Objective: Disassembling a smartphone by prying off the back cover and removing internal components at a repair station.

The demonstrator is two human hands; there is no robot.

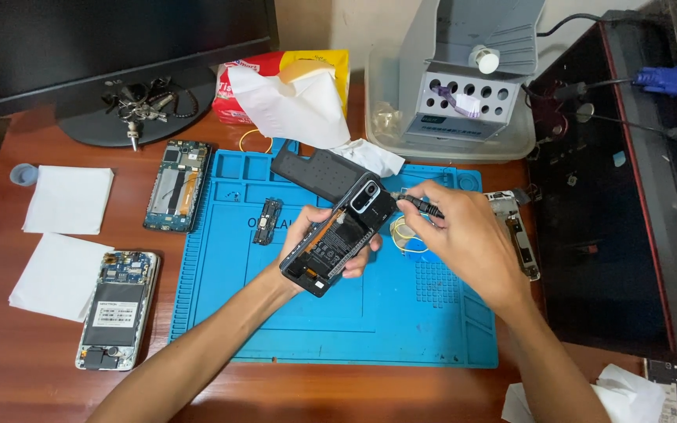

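The left hand [319, 243] is cradling an opened smartphone [338, 235] from beneath, fingers wrapping both long edges and grasping it firmly, holding it tilted above the middle of the blue repair mat [237, 313]. The right hand [464, 239] is pinching a dark slim tool [421, 206], fingers clenched on its handle, with the tip lying at the phone's upper end just beside the camera block; whether the tip is actually touching cannot be told. In judgement, the step in hand is working at a fastener or part near the camera, and it is best done by keeping the phone steady against the left palm, keeping the tool in line with its target, and pressing lightly so the tip is not slipping onto the board. The phone is showing its back cover removed: a dark battery is filling the centre, an orange strip is running along one side, and the camera module is sitting at the top. A black back cover [319, 174] is lying on the mat behind the phone, a small dark part [268, 221] is resting to the left, and two other stripped phones [178, 186] [117, 308] are lying on the wooden table [41, 376].
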